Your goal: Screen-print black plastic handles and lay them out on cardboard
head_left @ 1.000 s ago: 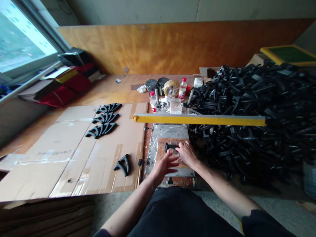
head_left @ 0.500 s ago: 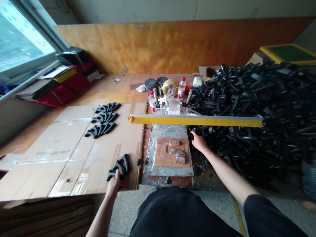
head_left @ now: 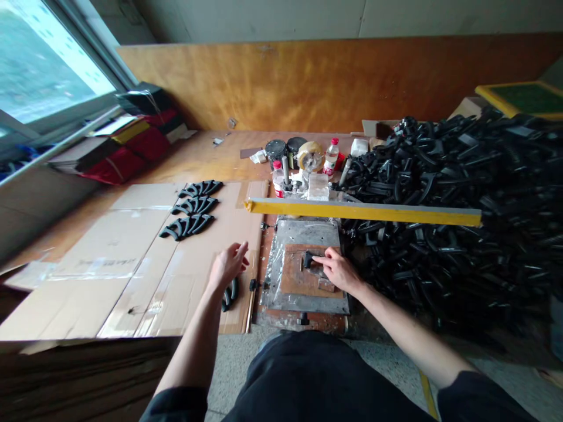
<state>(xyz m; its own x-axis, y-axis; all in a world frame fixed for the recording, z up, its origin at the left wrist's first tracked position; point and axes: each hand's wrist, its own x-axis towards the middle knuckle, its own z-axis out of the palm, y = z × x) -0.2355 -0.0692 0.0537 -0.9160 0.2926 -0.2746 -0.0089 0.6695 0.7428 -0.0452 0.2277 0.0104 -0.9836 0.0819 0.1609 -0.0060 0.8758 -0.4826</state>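
Note:
My left hand point(head_left: 229, 265) is raised over the cardboard sheet point(head_left: 132, 252), holding nothing, its fingers apart. Just below it, curved black plastic parts point(head_left: 231, 293) lie partly hidden behind my wrist. Farther up the cardboard, similar curved parts point(head_left: 189, 225) lie in three short rows. My right hand point(head_left: 338, 269) reaches over the wooden board point(head_left: 292, 284) of the flat metal jig point(head_left: 277, 302). Its fingertips hold a small black plastic part point(head_left: 308, 259) down on the board, among small blocks point(head_left: 326, 285). My fingers cover some of the blocks.
A yellow-edged bar point(head_left: 365, 211) spans above the jig's back. To the right rises a big heap of black parts point(head_left: 431, 234). Behind the bar are bottles point(head_left: 331, 157), dark tins point(head_left: 275, 151) and a tape roll point(head_left: 310, 156). Red bundles point(head_left: 125, 158) lie at the left.
My left hand has let go of the curved part on the cardboard and lifted up and rightward. My right hand has come from the heap's edge onto the board with a black part.

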